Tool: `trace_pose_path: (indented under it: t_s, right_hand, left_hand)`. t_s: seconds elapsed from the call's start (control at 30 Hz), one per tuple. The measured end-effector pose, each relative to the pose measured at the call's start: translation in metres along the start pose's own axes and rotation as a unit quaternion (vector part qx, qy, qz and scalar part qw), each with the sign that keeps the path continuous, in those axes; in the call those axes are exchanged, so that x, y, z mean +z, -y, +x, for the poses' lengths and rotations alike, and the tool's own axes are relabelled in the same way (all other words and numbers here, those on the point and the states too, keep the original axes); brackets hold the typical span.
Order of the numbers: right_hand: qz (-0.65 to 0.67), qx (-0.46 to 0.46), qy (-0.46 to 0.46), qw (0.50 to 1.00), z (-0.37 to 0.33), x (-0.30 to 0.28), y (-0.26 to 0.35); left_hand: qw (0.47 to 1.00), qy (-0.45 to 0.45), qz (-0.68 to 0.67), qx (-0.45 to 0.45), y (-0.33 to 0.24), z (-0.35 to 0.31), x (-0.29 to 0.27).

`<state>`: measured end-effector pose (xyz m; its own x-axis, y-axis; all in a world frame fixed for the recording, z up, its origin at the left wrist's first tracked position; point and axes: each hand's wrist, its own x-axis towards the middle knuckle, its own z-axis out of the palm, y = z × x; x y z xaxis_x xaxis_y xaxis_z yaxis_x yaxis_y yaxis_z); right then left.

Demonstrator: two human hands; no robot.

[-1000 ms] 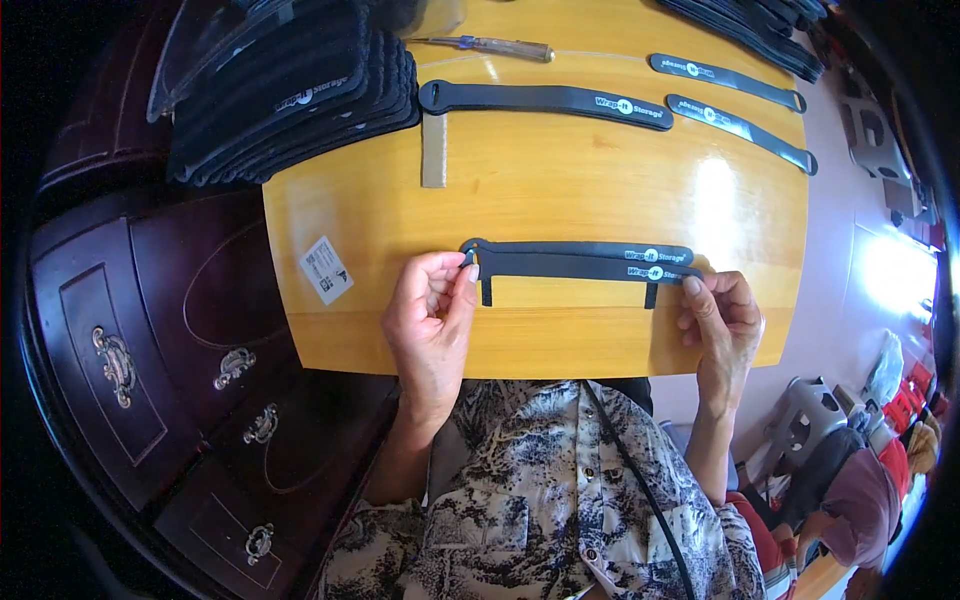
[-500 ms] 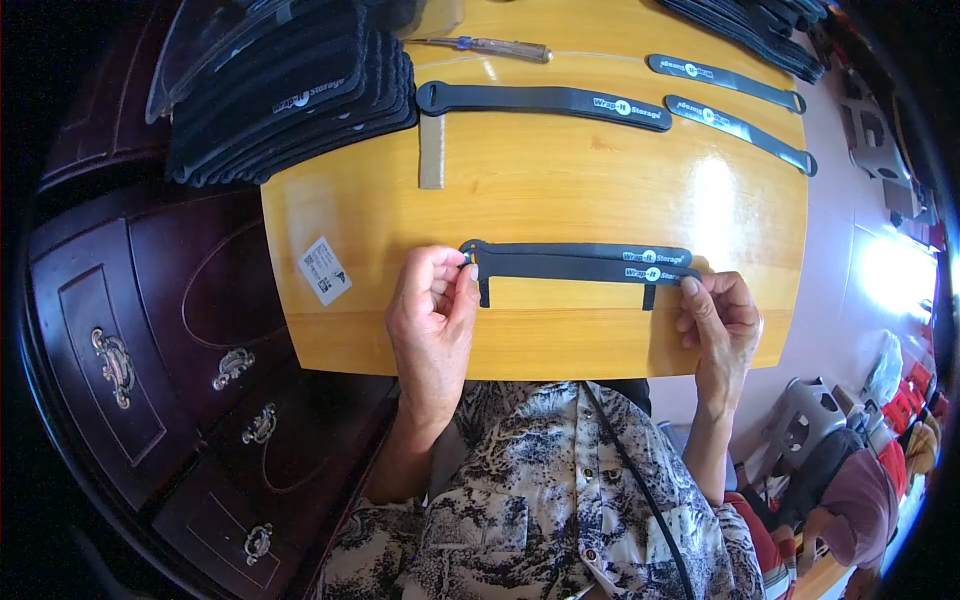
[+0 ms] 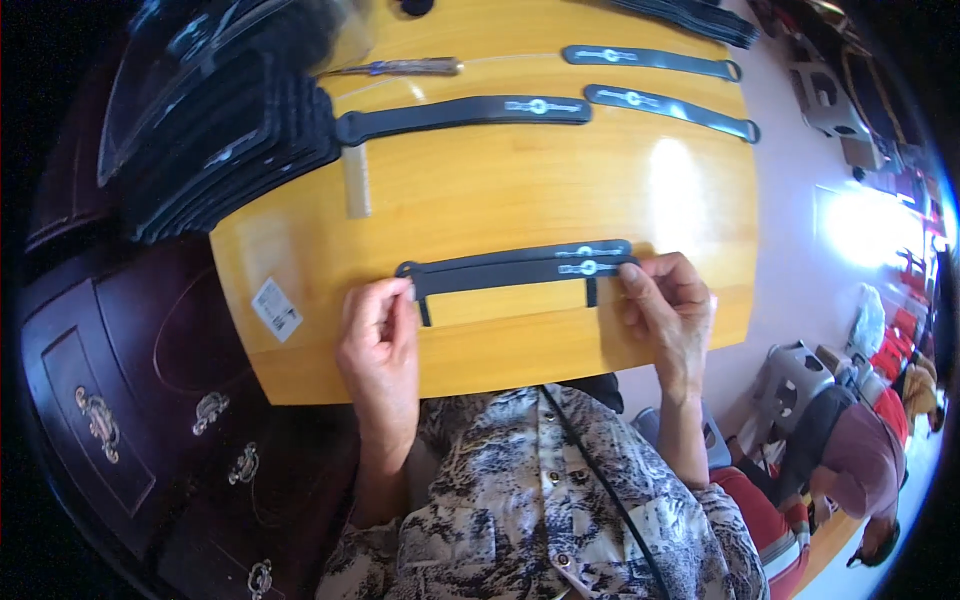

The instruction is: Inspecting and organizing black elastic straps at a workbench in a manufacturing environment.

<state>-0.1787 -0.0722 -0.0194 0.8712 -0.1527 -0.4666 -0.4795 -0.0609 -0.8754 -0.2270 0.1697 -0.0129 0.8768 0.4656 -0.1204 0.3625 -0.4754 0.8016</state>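
A black hook-and-loop strap (image 3: 500,282) with pale print is stretched level over the near part of the table. At its left end, by the loop, my left hand (image 3: 382,335) is closed in a pinch. The thumb and fingers of my right hand (image 3: 675,305) grip its rounded right end. Just behind it runs a second black strap (image 3: 605,246), partly covered by the front one. Two short dark strips stick out below them, a left strip (image 3: 425,313) and a right strip (image 3: 591,293).
A thick pile of black straps (image 3: 235,140) fills the far left. Behind my hands are a single strap (image 3: 470,116), a screwdriver (image 3: 405,67), a tan strip (image 3: 357,190) and two more straps (image 3: 655,62). A white label (image 3: 276,309) marks the left side; a person (image 3: 865,460) sits far right.
The whole view has shifted, so the table and straps appear further left. Both hands keep their grip on the front strap, with little visible movement relative to the table.
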Motion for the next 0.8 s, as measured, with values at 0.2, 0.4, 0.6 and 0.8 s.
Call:
trace_pose_path:
  t_s: [0.2,0.4,0.6,0.8]
  right_hand:
    - [-0.053,-0.012,-0.014,0.998,0.0026,0.0016,0.0081]
    - [-0.056,-0.035,-0.001,0.998,0.0055,-0.0002,0.0010]
    - [-0.072,-0.019,-0.013,0.997,0.0053,0.0024,0.0060]
    - [-0.071,-0.016,-0.008,0.997,0.0057,0.0032,0.0081]
  left_hand:
    - [1.000,0.017,-0.016,-0.021,-0.0039,-0.0002,-0.0019]
    - [1.000,0.007,-0.010,-0.012,-0.0037,0.0004,0.0025]
    - [1.000,0.007,-0.005,-0.011,-0.0026,0.0003,0.0015]
    - [1.000,0.013,-0.011,-0.018,-0.0035,0.0012,0.0003]
